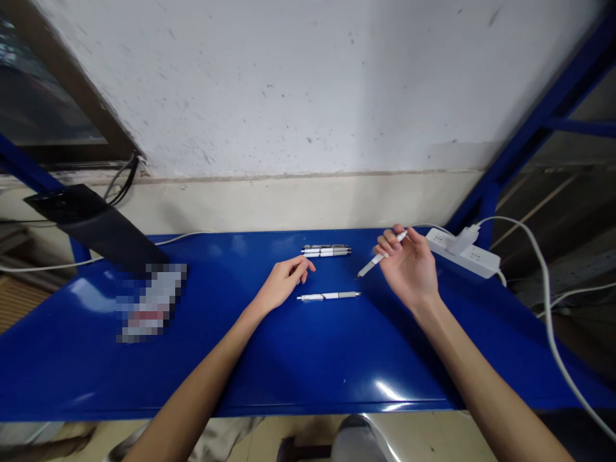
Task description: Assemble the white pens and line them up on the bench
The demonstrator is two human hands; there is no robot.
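Observation:
My right hand (409, 263) is raised a little over the blue table (289, 359) and grips a white pen (380, 256) in its fingers, the tip pointing down to the left. My left hand (283, 279) rests on the table with its fingers loosely curled and nothing in them. A second white pen (330, 296) lies flat just to the right of that hand. Two or three more pens (326, 250) lie side by side farther back, close to the wall.
A white power strip (462, 253) with a plugged-in adapter and white cable (543, 282) sits at the right rear. A black slanted stand (96, 224) and a blurred-out item (149, 301) are on the left. Blue frame posts (529, 128) rise at the right.

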